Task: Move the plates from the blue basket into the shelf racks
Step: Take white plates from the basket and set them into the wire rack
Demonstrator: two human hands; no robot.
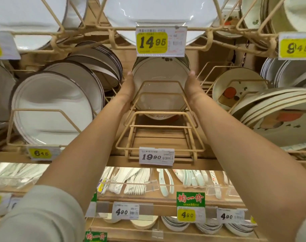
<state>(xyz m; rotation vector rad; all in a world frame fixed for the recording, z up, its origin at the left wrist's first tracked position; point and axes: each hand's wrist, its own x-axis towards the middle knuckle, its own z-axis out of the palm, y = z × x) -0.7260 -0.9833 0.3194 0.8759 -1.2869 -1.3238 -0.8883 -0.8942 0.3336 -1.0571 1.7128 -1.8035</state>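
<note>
The stack of round cream plates with thin dark rims point(160, 79) stands on edge inside the middle beige wire rack point(162, 126) on the shelf, facing the camera. It is clasped between two hands. The left hand point(129, 88) lies flat against the stack's left rim and the right hand point(192, 86) flat against its right rim. On both, the fingers stretch straight up along the edge and the palms press inward, with nothing curled round the front. Several rims show at the stack's upper right, but the number of plates cannot be counted. Two of the rack's wire loops cross in front of the lowest part of the stack.

A white price tag reading 19.90 point(156, 155) hangs on the rack's front, and a yellow tag reading 14.95 point(152, 41) hangs just above the stack. In the rack to the left lean white plates with dark rims point(51, 109). To the right stand cream plates painted with an orange motif point(236, 91). On the shelf below lie white ceramic spoons point(131, 182), above three tags marked 4.90.
</note>
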